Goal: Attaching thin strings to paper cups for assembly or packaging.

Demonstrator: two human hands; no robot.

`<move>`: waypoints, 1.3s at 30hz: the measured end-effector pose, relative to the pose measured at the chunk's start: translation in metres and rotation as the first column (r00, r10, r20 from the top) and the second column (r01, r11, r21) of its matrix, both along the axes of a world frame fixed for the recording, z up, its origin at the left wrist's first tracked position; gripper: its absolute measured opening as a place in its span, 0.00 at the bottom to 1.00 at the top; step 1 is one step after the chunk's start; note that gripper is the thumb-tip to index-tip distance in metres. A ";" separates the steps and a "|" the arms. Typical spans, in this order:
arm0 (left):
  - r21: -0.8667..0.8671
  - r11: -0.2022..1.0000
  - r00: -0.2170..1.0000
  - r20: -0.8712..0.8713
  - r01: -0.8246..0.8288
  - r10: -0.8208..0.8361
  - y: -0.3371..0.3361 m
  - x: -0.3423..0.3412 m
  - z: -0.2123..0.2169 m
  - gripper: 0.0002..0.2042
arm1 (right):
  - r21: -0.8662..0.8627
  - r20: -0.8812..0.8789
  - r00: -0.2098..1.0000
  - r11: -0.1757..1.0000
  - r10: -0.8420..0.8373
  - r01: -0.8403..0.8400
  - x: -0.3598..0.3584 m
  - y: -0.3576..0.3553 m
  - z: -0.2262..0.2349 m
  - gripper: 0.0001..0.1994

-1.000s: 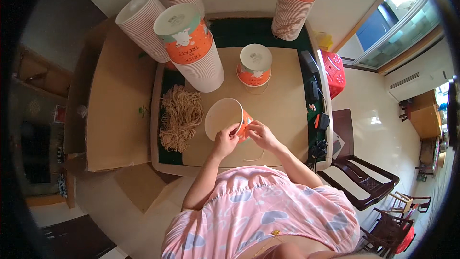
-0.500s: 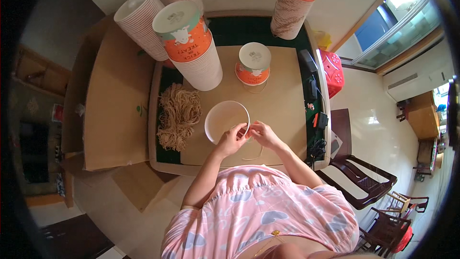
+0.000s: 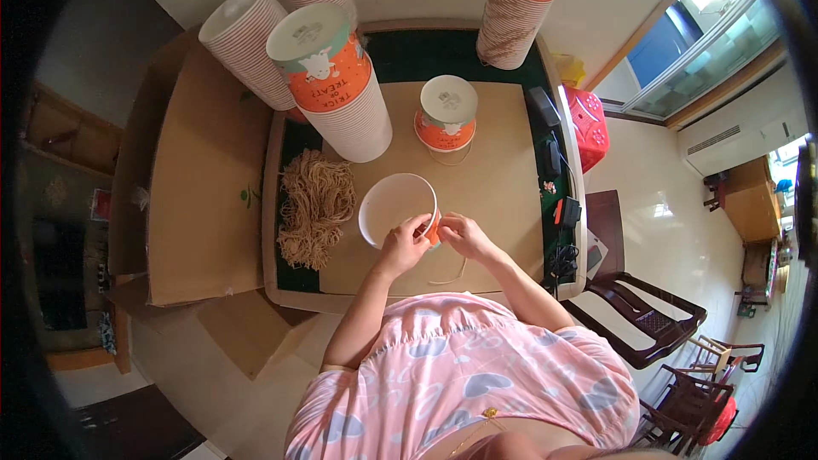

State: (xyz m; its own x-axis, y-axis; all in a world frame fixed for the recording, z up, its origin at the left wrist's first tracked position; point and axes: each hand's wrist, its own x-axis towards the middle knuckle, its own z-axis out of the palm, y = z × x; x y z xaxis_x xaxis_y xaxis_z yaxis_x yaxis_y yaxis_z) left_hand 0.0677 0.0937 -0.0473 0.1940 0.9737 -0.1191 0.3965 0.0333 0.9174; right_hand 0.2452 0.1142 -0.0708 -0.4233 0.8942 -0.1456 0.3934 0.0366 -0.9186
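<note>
A white-lined paper bucket (image 3: 390, 204) with an orange outside lies tipped on the cardboard sheet, its mouth turned toward me. My left hand (image 3: 407, 244) is closed on its right-hand rim, some fingers inside the mouth. Against the orange outer wall, my right hand (image 3: 464, 235) has its fingertips pinched together; what is between them is hidden. A thin beige cord (image 3: 450, 279) trails on the cardboard below my right hand; its upper end disappears under that hand. Just beyond stands an upside-down orange and green bucket (image 3: 448, 111) with a cord loop at its rim.
A heap of beige cords (image 3: 315, 209) lies at the left. Tall bucket stacks (image 3: 349, 111) stand behind it, with another stack (image 3: 511, 30) at the back right. Black adapters and cables (image 3: 564, 213) line the table's right edge. A large cardboard box (image 3: 209, 187) adjoins the left side.
The bucket has shifted slightly up and left and turned a little, showing more of its orange outside. Both hands have moved slightly; my right fingertips remain at the wall.
</note>
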 end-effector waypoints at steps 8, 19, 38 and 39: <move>0.036 0.999 0.999 0.036 0.005 -0.007 0.001 0.000 0.006 0.20 | -0.041 -0.056 0.998 0.999 -0.001 -0.001 -0.003 0.003 -0.004 0.09; 0.043 0.999 1.000 0.004 0.029 -0.030 -0.003 0.000 -0.003 0.19 | -0.077 -0.019 0.999 0.997 0.026 -0.027 0.000 0.003 -0.005 0.09; 0.131 0.991 0.992 -0.116 -0.033 0.048 0.017 0.036 -0.055 0.06 | 0.013 0.200 0.971 0.990 0.134 -0.139 0.026 0.018 -0.025 0.08; 0.155 0.988 0.985 -0.164 -0.025 0.051 0.017 0.038 -0.057 0.06 | 0.015 0.204 0.969 0.989 0.139 -0.145 0.027 0.018 -0.025 0.08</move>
State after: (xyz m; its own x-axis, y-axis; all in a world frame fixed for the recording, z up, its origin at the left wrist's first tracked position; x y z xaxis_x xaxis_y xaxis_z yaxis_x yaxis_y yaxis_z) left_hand 0.1061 0.1111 -0.1043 0.1461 0.9893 0.0032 0.5457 -0.0833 0.8338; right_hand 0.2723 0.1326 -0.0955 -0.5103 0.8324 -0.2160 0.5599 0.1309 -0.8182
